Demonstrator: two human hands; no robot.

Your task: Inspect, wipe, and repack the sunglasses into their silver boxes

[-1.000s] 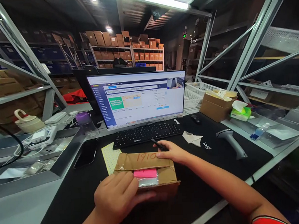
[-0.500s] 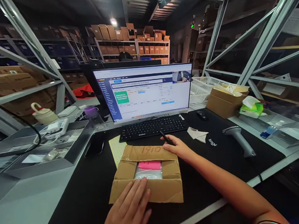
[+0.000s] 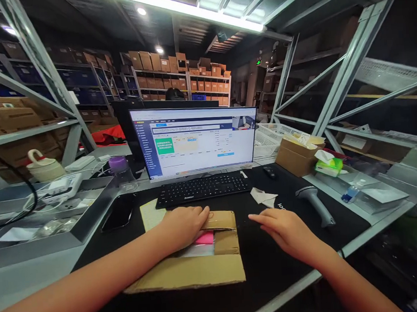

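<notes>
A flattened cardboard packet [image 3: 190,273] lies open on the black desk mat [image 3: 269,250], with its lower flap spread towards me. Inside show a pink sticky note [image 3: 205,238] and a clear plastic bag [image 3: 196,251]. My left hand [image 3: 182,227] lies on the packet's upper flap [image 3: 223,220], fingers closed together over its left part. The hand hides the flap's handwritten number. My right hand [image 3: 285,231] hovers to the right of the packet with fingers apart, holding nothing. A crumpled cloth [image 3: 264,197] is the nearest thing beyond it.
A black keyboard [image 3: 202,190] and monitor [image 3: 194,143] stand behind the packet. To the right are a barcode scanner [image 3: 314,204], computer mouse [image 3: 270,172] and cardboard box [image 3: 296,158]. A phone [image 3: 118,212] and metal tray [image 3: 51,215] are left.
My left hand has moved up from the lower flap onto the upper flap, which now lies folded down. My right hand has left the packet's edge, moved right, and no pen shows in it.
</notes>
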